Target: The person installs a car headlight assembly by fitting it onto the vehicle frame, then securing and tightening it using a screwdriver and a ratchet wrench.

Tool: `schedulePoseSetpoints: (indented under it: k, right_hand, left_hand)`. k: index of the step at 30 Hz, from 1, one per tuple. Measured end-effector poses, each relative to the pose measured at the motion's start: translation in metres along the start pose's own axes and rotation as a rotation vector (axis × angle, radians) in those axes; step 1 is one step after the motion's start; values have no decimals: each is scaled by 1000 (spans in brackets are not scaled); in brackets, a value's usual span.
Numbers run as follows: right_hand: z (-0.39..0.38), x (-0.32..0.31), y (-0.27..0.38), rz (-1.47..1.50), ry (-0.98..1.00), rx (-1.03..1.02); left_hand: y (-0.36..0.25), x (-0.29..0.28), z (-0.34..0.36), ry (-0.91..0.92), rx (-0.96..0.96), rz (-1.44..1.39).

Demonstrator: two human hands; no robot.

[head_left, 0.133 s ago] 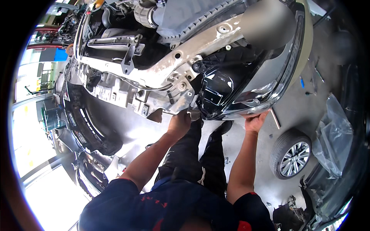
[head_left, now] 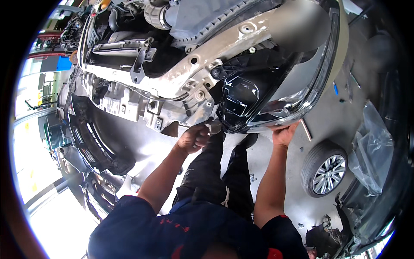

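A headlight (head_left: 282,101) with a clear lens and black housing sits at the front corner of a car with its bumper off. My right hand (head_left: 284,134) is beneath the lens's lower edge, gripping it from below; its fingertips are partly hidden. My left hand (head_left: 194,139) is closed, fingers curled, just under the metal bracket (head_left: 196,114) beside the headlight's inner end. Whatever those fingers hold, if anything, is not visible. Between the bracket and the engine bay runs the bare, scuffed front frame (head_left: 172,84).
A black bumper (head_left: 92,138) lies on the floor to the left. At right are a wheel (head_left: 323,168) with a silver rim, a clear plastic sheet (head_left: 373,149), and a blue-handled tool (head_left: 335,89). Torn black parts (head_left: 325,235) lie at lower right.
My left hand has dropped slightly and turned, so its curled fingers show more. My right hand stays under the headlight. The whole view has shifted a little.
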State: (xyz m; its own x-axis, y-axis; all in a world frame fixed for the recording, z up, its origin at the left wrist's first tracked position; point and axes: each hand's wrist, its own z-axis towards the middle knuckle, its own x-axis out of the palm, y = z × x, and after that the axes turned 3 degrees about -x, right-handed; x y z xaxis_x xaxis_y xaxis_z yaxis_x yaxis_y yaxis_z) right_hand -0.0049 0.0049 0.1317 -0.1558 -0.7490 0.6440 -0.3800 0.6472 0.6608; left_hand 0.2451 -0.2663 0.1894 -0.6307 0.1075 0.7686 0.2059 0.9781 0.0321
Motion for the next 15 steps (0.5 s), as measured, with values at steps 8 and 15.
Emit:
schedulePoseSetpoints:
  k: [8, 15]
  right_hand:
    - [-2, -3, 1, 15, 11, 11]
    - [-1, 5, 1, 28, -45, 62]
  left_hand:
    - [-11, 3, 2, -152, -72, 568]
    - [6, -19, 18, -281, 686, 1776]
